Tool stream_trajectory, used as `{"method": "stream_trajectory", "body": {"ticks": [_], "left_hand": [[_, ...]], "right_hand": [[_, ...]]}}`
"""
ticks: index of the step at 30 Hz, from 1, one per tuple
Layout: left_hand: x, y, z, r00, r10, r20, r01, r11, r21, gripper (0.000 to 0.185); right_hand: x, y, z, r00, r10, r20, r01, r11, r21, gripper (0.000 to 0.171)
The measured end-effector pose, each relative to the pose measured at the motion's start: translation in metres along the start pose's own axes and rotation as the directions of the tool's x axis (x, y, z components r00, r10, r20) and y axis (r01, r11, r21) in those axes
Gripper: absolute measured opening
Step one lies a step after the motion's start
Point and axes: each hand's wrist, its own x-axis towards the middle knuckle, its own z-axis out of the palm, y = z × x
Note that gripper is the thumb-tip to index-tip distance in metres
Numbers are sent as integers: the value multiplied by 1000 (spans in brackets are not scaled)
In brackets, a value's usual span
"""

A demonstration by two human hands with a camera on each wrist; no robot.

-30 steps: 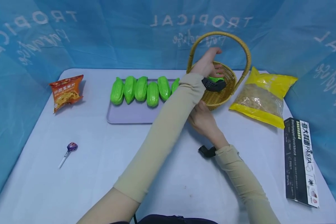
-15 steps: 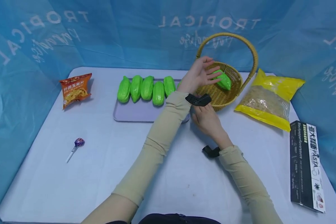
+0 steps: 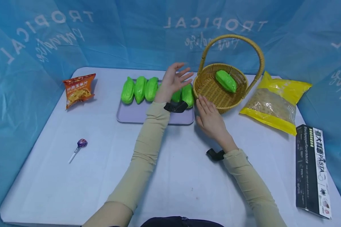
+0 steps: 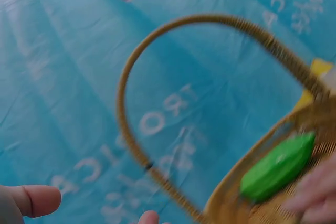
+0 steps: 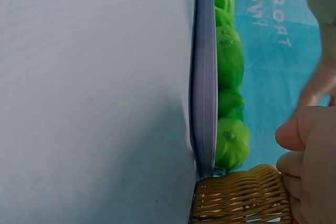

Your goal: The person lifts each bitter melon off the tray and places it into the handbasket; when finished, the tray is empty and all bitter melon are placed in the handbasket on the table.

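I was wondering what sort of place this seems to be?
Probably a staged recording booth: blue printed sheets hang behind and beside a white table, and there are two black wrist-worn devices.

The white tabletop (image 3: 51,184) is enclosed at the back and on both sides by a blue curtain (image 3: 125,41), slightly wrinkled, bearing white letters (image 3: 217,22) in mirrored form.

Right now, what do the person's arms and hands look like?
The left hand and right hand wear no gloves. A beige left sleeve and matching right sleeve, both wrinkled, start at the wrists. A black left wrist camera and matching right wrist camera sit there.
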Motion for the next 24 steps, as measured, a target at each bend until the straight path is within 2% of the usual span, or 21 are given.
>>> {"method": "stream_trajectory", "body": {"ticks": [4, 8, 16, 18, 19, 24], "left_hand": [[-5, 11, -25, 995, 80, -54, -79, 997, 14, 49], [-12, 21, -45, 983, 148, -104, -144, 988, 48, 50], [-20, 33, -84, 935, 287, -208, -246, 948, 201, 55], [-22, 37, -94, 916, 323, -239, -272, 936, 223, 55], [-23, 40, -99, 901, 345, -265, -285, 928, 239, 54], [-28, 55, -119, 807, 446, -387, -326, 883, 338, 49]], "right_hand": [[-1, 0, 0, 1000, 1, -1, -1, 1000, 6, 60], [0, 0, 0, 1000, -1, -4, 1, 1000, 9, 61], [-1, 1, 2, 1000, -4, -23, 4, 1000, 5, 61], [-2, 1, 2, 1000, -5, -20, 5, 1000, 5, 61], [-2, 0, 2, 1000, -5, -17, 5, 1000, 7, 61], [-1, 0, 2, 1000, -3, -13, 3, 1000, 1, 61]]}}
